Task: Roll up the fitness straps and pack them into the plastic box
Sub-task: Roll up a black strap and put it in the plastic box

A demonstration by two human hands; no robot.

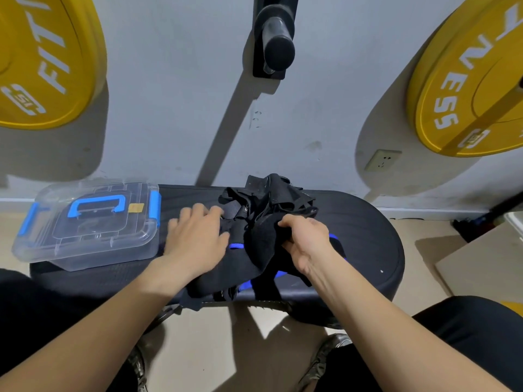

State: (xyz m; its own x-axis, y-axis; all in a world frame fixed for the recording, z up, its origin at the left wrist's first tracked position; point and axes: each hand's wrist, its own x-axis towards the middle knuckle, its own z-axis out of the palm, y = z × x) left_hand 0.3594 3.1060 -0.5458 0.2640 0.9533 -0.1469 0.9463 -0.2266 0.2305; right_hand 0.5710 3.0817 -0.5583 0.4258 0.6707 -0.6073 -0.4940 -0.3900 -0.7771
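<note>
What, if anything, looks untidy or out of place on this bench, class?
The fitness straps lie in a tangled black heap on the bench, ends hanging over its near edge; none is rolled. The plastic box sits closed.

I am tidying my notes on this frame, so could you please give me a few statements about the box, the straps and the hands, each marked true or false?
1. The plastic box has its lid on. True.
2. The box sits to the right of the straps. False: it sits to the left of the fitness straps, on the same black bench.
3. The right hand grips black strap fabric. True.
4. The straps are already rolled up. False: they lie in a loose heap.
5. The left hand holds the blue handle of the box. False: the left hand rests on the straps, with its fingers fairly straight.
</note>
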